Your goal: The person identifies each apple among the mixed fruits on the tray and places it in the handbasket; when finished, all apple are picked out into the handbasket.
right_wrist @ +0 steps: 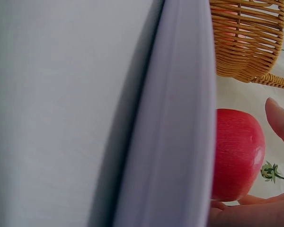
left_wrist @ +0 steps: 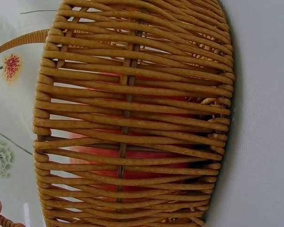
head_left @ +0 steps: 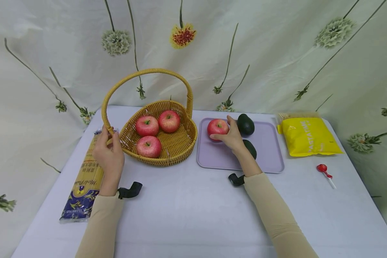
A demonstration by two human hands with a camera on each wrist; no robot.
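Observation:
My left hand [head_left: 109, 154] pinches the lower left end of the arched handle [head_left: 104, 107] of a wicker basket [head_left: 162, 162]. Three red apples [head_left: 149, 147] lie inside the basket, partly visible through its weave in the left wrist view. On a lilac tray [head_left: 209, 162], a fourth red apple [head_left: 216, 126] sits at the back left, with my right hand [head_left: 234, 139] spread about it. The right wrist view shows the thumb [right_wrist: 280, 124] apart from this apple and the other fingers close beside it. Two dark green avocados [head_left: 245, 124] share the tray, one partly hidden by my right wrist.
A spaghetti packet [head_left: 84, 179] lies left of the basket, partly beneath my left arm. Right of the tray is a yellow pasta bag [head_left: 311, 138], with a red lollipop [head_left: 322, 168] in front of it. A flowered cloth [head_left: 261, 46] hangs behind the white table.

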